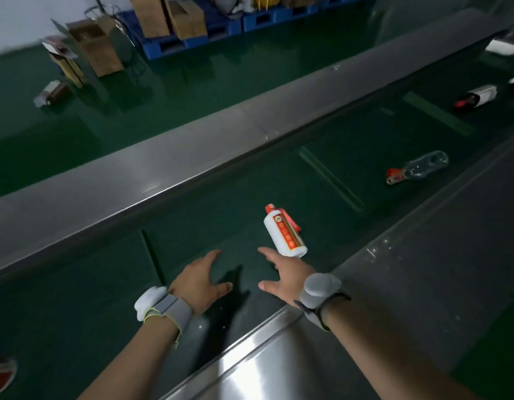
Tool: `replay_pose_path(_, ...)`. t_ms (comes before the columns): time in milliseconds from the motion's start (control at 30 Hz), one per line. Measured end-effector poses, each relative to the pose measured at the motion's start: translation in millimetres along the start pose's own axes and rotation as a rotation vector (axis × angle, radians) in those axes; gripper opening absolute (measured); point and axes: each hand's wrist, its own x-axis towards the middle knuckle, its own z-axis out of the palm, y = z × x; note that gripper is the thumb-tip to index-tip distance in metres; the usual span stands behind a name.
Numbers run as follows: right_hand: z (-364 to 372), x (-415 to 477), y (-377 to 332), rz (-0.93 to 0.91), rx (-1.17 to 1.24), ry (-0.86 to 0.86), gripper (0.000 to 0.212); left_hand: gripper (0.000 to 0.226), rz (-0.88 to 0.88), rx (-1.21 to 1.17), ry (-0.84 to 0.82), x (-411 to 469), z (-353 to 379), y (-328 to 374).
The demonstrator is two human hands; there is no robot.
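Head view. Both hands reach over a green conveyor belt [192, 226] with fingers spread and relaxed, holding nothing. Left hand [198, 281] hovers palm down, thumb pointing toward the right hand [281, 275]; the two are near each other but apart. A white liquor bottle [284, 232] with a red cap and a red-and-gold label lies on its side on the belt just beyond the right hand, base nearest the knuckles and cap pointing away; whether skin touches it cannot be told. Each wrist carries a grey band, on the left [172, 307] and on the right [319, 295]. Farther beyond and right of the right hand lies a clear plastic bottle [420, 168], and well past it a dark bottle [478, 96] with a white label. A near steel rail [394, 284] passes under the right forearm; a far steel rail [163, 168] runs beyond both hands. Cardboard boxes [91, 44] and blue pallets [192, 30] stand far beyond the left hand.
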Motion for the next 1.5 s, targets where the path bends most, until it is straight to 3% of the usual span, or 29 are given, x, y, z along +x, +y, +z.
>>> replay_pose_path(200,-23.8,66.3,73.8,-0.001,-0.003,-0.021,0.076,0.081,-0.047,0.029,-0.051,89.1,52.7,48.1)
replay_pose_path(500,-21.5,134.8,122.6,-0.048,-0.059,-0.023,0.072,0.078,-0.02,0.043,-0.069,168.2,99.1,66.6)
replay_pose_path(700,-15.6,154.4,144.6,-0.049,-0.046,-0.001,0.067,0.059,-0.024,0.03,-0.045,194.7,120.7,75.5)
replay_pose_path(800,-13.3,166.0,151.1,0.016,-0.043,-0.033,0.076,0.046,-0.023,-0.015,-0.039,207.8,125.3,75.4)
replay_pose_path(933,-14.6,174.0,154.9,0.045,-0.033,-0.136,0.092,0.038,-0.111,-0.246,-0.046,220.8,126.9,71.6)
replay_pose_path(1133,-10.4,176.5,159.9,0.071,0.288,-0.205,0.099,0.036,-0.314,-0.766,-0.106,233.7,129.9,73.2)
replay_pose_path(1233,1.0,180.7,155.5,0.123,0.427,-0.191,0.083,0.036,-0.371,-0.962,-0.132,227.9,135.2,71.4)
replay_pose_path(1300,5.9,182.1,147.3,0.206,0.406,-0.194,0.071,0.034,-0.377,-1.023,-0.166,219.5,135.3,68.7)
replay_pose_path(1367,10.3,179.4,140.8,0.239,0.367,-0.205,0.076,0.03,-0.368,-1.058,-0.181,207.8,130.0,64.9)
replay_pose_path(1500,9.8,157.9,128.7,0.115,0.43,-0.075,0.084,0.04,-0.273,-1.21,-0.164,186.1,110.9,51.3)
